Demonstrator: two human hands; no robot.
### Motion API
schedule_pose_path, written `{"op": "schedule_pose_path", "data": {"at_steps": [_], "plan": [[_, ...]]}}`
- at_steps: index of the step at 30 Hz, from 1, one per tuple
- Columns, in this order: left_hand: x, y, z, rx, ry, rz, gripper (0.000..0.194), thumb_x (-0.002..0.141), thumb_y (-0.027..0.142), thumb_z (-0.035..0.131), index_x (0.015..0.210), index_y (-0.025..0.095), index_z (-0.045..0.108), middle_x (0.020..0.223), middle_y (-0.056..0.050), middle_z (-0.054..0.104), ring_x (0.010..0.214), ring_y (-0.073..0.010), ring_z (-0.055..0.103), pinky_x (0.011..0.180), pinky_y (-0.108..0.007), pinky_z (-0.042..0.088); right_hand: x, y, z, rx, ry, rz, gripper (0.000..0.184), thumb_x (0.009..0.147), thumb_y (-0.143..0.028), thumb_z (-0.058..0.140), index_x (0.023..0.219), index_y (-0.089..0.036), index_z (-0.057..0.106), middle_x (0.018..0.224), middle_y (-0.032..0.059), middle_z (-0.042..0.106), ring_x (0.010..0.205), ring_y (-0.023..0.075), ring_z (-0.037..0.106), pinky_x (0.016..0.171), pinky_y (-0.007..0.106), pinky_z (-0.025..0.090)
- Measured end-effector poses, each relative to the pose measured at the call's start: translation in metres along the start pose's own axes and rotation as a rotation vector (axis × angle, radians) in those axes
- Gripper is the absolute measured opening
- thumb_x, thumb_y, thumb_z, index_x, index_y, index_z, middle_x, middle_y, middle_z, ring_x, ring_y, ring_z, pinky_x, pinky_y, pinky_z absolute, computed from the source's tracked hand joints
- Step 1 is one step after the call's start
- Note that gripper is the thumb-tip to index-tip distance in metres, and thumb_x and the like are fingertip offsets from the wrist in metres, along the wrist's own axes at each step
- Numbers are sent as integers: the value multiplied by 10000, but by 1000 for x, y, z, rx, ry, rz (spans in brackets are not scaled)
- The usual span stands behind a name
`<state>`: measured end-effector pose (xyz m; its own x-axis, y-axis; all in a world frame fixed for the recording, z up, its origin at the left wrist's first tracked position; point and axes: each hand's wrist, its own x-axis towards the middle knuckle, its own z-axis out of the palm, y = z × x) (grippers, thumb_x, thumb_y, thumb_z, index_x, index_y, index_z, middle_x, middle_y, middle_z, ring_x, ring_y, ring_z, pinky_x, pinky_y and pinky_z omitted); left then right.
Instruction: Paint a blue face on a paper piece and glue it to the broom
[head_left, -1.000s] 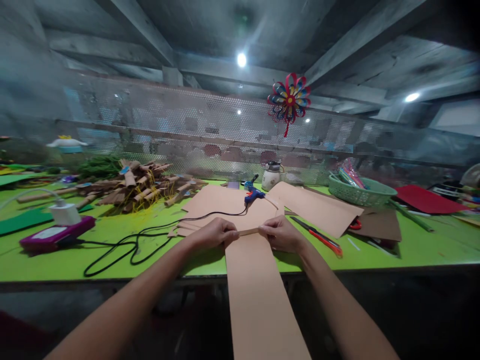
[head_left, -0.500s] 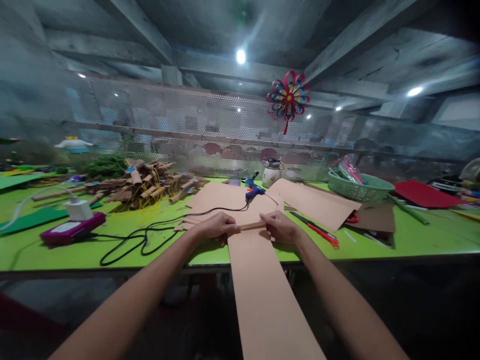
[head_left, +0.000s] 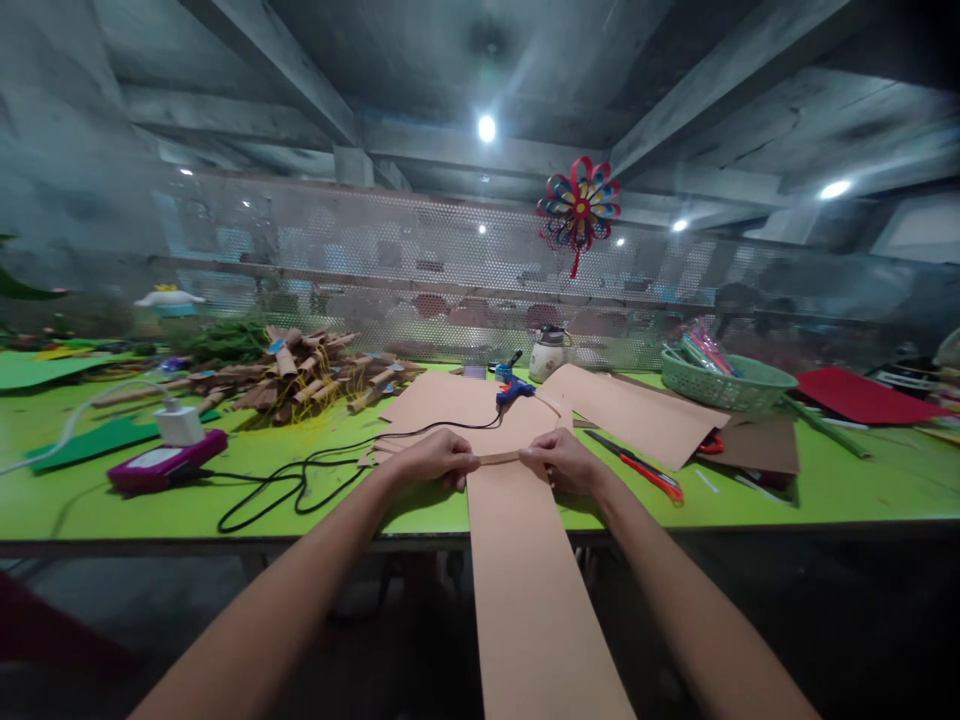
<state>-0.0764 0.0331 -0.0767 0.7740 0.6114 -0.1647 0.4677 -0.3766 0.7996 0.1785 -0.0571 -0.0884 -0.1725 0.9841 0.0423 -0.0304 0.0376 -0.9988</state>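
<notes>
A long strip of brown kraft paper runs from the table toward me and hangs over the front edge. Its far end has a narrow folded band, pinched at both corners. My left hand is closed on the left corner, thumb on top. At the right corner my right hand grips the same band between thumb and fingers. Beyond the hands lies a blue glue gun on flat brown sheets, its black cord trailing left. The undersides of my fingers are hidden.
A red utility knife lies right of my right hand. More brown sheets and a green basket are behind it. At left are a purple power strip, looped black cord and a heap of rolled paper tubes.
The view has shifted slightly, so the scene sits a little lower and to the right. Both hands keep their grip on the folded end, and the band looks slightly more curled.
</notes>
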Motion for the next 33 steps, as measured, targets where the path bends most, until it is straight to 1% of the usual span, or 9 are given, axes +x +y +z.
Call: {"op": "schedule_pose_path", "data": {"at_steps": [4, 7, 11, 14, 16, 20, 24, 29, 33], "plan": [[4, -3, -1, 3, 9, 1, 339, 950, 373, 599, 1210, 156, 592, 1181, -90, 628, 990, -210, 643, 839, -415, 562, 1, 0, 0, -4, 7, -10, 409, 604, -446, 858, 561, -133, 600, 450, -59, 455, 393, 57, 363, 395, 216, 234], [6, -5, -2, -3, 17, 19, 342, 949, 374, 600, 1214, 157, 590, 1189, -91, 625, 998, -213, 641, 845, -420, 560, 1, 2, -2, -17, 3, -18, 413, 617, -459, 849, 568, -135, 597, 453, -59, 455, 394, 54, 357, 398, 213, 239], [5, -5, -3, -15, 12, 62, 343, 949, 373, 599, 1216, 158, 589, 1193, -92, 623, 1004, -215, 640, 851, -423, 558, 2, 4, -5, -59, -23, -13, 414, 637, -483, 832, 592, -136, 611, 436, -60, 448, 379, 58, 344, 384, 214, 223], [2, -4, -1, -16, 5, 84, 340, 949, 371, 600, 1214, 158, 590, 1192, -91, 624, 1002, -214, 640, 849, -422, 559, 3, 4, -5, -108, -33, -30, 403, 632, -480, 837, 641, -122, 652, 461, -48, 482, 409, 69, 380, 403, 214, 255], [2, -3, 0, -13, 0, 89, 338, 947, 369, 603, 1211, 157, 592, 1189, -90, 625, 1001, -214, 640, 848, -422, 559, 4, 4, -4, -145, -16, -56, 395, 636, -469, 839, 656, -113, 669, 495, -40, 504, 448, 71, 404, 433, 211, 281], [4, -3, 3, -15, 5, 78, 341, 949, 375, 600, 1211, 157, 591, 1188, -90, 626, 1000, -213, 641, 848, -422, 559, 6, 5, -3, -204, 29, -91, 433, 651, -487, 823, 560, -118, 615, 499, -44, 473, 480, 67, 390, 472, 212, 299], [10, -8, 3, -24, 10, 52, 340, 949, 372, 601, 1212, 157, 591, 1186, -90, 626, 995, -212, 642, 843, -418, 561, 8, 6, -1, -244, 65, -106, 443, 638, -516, 813, 564, -118, 630, 498, -41, 473, 488, 75, 389, 476, 220, 303], [11, -13, -2, -40, 12, 30, 345, 946, 366, 605, 1222, 159, 587, 1203, -93, 619, 1011, -217, 638, 852, -425, 559, 7, 4, 1, -290, 121, -120, 431, 610, -499, 824, 547, -113, 644, 475, -39, 467, 483, 74, 382, 456, 211, 284], [8, -14, -8, -76, 2, 29, 343, 944, 360, 609, 1220, 158, 588, 1203, -93, 620, 1012, -217, 638, 854, -425, 559, 5, 4, 0, -279, 152, -126, 404, 620, -487, 815, 597, -107, 679, 504, -13, 541, 482, 91, 446, 469, 221, 351]]}}
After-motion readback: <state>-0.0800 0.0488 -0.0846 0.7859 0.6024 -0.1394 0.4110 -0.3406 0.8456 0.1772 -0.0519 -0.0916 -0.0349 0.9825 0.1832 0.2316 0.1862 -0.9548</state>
